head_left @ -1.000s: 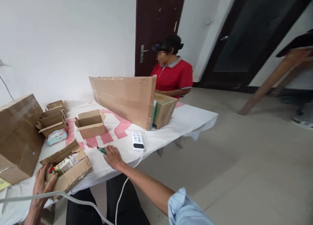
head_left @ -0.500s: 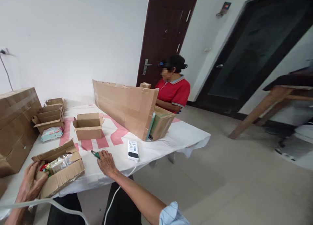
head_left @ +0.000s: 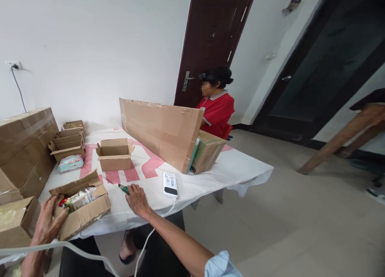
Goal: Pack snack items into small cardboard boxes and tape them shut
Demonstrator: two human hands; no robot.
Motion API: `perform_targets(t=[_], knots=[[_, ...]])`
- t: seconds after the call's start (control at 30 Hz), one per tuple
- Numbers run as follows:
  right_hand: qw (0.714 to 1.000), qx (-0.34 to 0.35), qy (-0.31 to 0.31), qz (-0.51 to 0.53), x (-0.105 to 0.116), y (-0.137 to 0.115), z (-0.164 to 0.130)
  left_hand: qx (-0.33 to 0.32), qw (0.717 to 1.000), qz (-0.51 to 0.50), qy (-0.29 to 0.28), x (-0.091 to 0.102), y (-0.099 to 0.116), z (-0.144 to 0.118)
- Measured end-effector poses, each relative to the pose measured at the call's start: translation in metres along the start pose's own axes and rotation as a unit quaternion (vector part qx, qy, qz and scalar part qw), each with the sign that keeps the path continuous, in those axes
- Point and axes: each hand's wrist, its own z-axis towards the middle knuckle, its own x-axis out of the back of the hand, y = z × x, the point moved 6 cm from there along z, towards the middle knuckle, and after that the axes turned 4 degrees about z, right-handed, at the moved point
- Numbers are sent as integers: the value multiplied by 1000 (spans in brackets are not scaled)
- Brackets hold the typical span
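Left hand [head_left: 48,223] gripped the open box [head_left: 82,206]; right hand [head_left: 136,197], right of the box, lay over a green tool [head_left: 123,188], grip unclear. Steadying the box first would have helped.

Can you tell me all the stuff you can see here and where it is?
open box: 1, brown, near table edge, packets inside
green tool: 1, on the cloth, under the right fingers
white device: 1, white, with cable, right of the hand
small empty box: 1, brown, mid table
wipes pack: 1, pale blue, left of it
stacked small boxes: several, brown, far left
big carton: 1, brown, left edge
cardboard sheet: 1, brown, standing upright
table: 1, white and pink cloth
person in red: 1, seated behind
left hand: on the open box
right hand: on the green tool
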Motion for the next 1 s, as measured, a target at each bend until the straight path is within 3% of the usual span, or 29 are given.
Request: perform_targets(t=[0.43, 1.0], knots=[[1000, -1, -10, 10, 0, 2, -2, 3, 1000, 7, -12, 4, 17, -1], [1000, -6, -3, 12, 3, 1, 5, 7, 1000, 6, -14, -7, -11, 11]])
